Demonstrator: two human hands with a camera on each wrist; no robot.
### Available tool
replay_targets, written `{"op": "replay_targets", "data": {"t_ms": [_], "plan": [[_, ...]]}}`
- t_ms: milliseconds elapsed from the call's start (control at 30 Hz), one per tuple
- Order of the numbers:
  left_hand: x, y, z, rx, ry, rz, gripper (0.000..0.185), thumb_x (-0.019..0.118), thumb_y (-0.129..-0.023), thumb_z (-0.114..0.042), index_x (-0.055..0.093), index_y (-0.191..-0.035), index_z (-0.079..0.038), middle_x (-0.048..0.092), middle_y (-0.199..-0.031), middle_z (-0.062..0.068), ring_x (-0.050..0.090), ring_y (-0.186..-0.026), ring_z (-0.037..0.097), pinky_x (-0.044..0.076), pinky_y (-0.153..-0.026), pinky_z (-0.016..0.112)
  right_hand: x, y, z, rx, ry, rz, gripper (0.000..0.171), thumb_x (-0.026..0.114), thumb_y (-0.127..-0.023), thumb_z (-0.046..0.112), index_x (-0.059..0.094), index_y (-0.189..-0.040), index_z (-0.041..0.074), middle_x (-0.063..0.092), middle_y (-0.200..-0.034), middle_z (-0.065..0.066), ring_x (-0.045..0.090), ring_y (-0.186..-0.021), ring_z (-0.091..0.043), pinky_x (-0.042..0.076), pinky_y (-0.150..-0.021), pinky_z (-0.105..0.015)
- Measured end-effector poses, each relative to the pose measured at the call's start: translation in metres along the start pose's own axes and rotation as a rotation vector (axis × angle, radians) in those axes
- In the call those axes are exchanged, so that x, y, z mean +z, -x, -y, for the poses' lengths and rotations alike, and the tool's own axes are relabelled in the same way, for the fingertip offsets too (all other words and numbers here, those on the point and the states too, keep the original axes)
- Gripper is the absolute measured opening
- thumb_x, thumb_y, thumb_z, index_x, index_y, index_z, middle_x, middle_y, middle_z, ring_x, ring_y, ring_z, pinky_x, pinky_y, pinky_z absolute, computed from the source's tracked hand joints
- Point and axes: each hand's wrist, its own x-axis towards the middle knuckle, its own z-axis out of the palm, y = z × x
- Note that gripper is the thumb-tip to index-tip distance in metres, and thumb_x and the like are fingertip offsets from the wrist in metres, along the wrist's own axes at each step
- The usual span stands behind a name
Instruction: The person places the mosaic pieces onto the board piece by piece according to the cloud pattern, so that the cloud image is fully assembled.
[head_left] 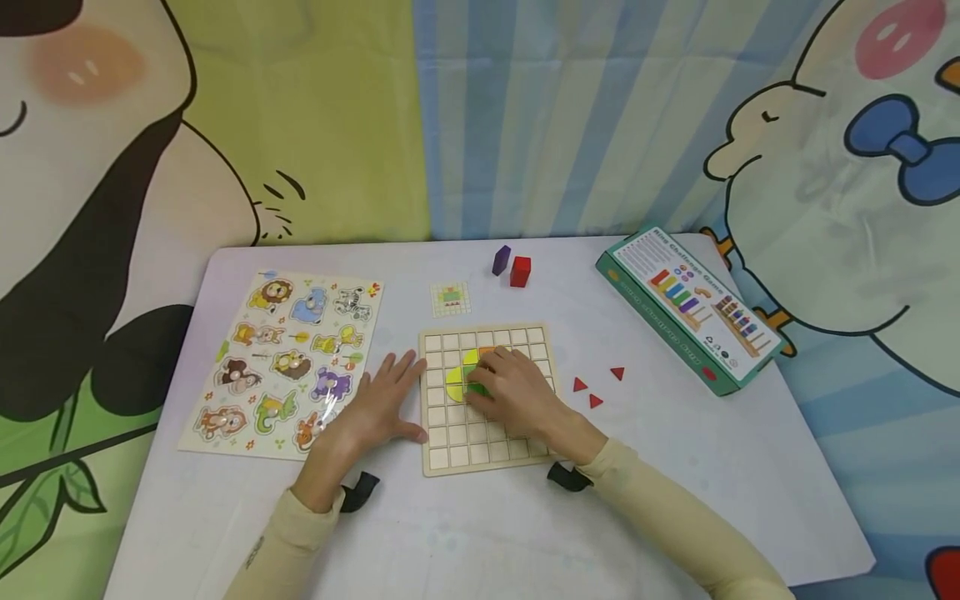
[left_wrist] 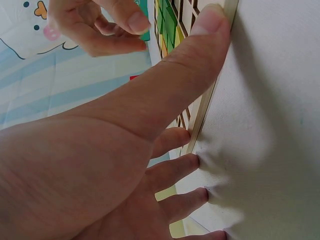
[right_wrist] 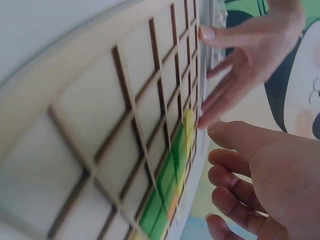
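Observation:
A wooden grid board (head_left: pixel 442 458) lies flat on the table. Yellow (head_left: pixel 454 385), green (head_left: pixel 474 387) and orange pieces sit in its middle squares, partly covered by the right hand. My left hand (head_left: pixel 381 403) is spread at the board's left side; in the left wrist view its thumb (left_wrist: pixel 195 45) touches the edge. Over the middle of the board is my right hand (head_left: pixel 517 393), its fingers loosely bent. No piece shows between its fingers in the right wrist view, where the green pieces (right_wrist: pixel 165 185) lie in the grid. A small pattern card (head_left: pixel 451 299) lies behind the board.
Several small red triangles, such as one (head_left: pixel 580 384), lie right of the board. A purple block (head_left: pixel 501 260) and a red block (head_left: pixel 521 272) stand at the back. A green game box (head_left: pixel 690 308) lies back right. An animal picture board (head_left: pixel 255 392) is at left.

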Motion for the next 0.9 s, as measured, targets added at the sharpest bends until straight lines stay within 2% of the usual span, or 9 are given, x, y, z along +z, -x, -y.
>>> {"op": "replay_targets", "data": {"t_ms": [233, 433, 667, 900], "plan": [[0.000, 0.000, 0.001, -0.001, 0.008, 0.000, 0.115, 0.091, -0.069, -0.032, 0.026, -0.161, -0.007, 0.013, -0.170, 0.017, 0.005, -0.156, 0.046, 0.008, -0.121, 0.073, -0.022, 0.024, -0.034, 0.101, 0.013, -0.049, 0.025, 0.084, -0.084, 0.027, 0.080, -0.102, 0.010, 0.069, -0.093, -0.001, 0.055, -0.082, -0.017, 0.048, -0.068, -0.029], [0.000, 0.002, 0.001, -0.002, 0.016, 0.000, 0.114, 0.091, -0.070, -0.032, 0.026, -0.161, -0.007, 0.013, -0.170, 0.018, 0.006, -0.156, 0.047, 0.008, -0.120, 0.073, -0.038, 0.055, -0.067, 0.210, 0.017, -0.076, 0.026, 0.085, -0.082, 0.023, 0.080, -0.101, 0.007, 0.072, -0.094, -0.005, 0.060, -0.084, -0.021, 0.051, -0.068, -0.033], [0.000, 0.002, 0.001, 0.007, 0.022, -0.010, 0.114, 0.091, -0.069, -0.032, 0.027, -0.161, -0.008, 0.015, -0.169, 0.019, 0.007, -0.155, 0.048, 0.008, -0.120, 0.074, -0.053, 0.087, -0.094, 0.221, 0.041, 0.018, 0.028, 0.087, -0.081, 0.019, 0.080, -0.105, 0.006, 0.070, -0.097, -0.007, 0.060, -0.087, -0.021, 0.055, -0.072, -0.037], [0.002, 0.001, 0.003, 0.023, 0.018, -0.011, 0.115, 0.091, -0.069, -0.032, 0.026, -0.161, -0.008, 0.014, -0.170, 0.019, 0.007, -0.155, 0.048, 0.008, -0.119, 0.075, -0.054, 0.101, -0.101, 0.195, 0.004, 0.092, 0.026, 0.088, -0.078, 0.012, 0.080, -0.103, 0.008, 0.069, -0.097, -0.007, 0.060, -0.086, -0.019, 0.055, -0.072, -0.035]]}}
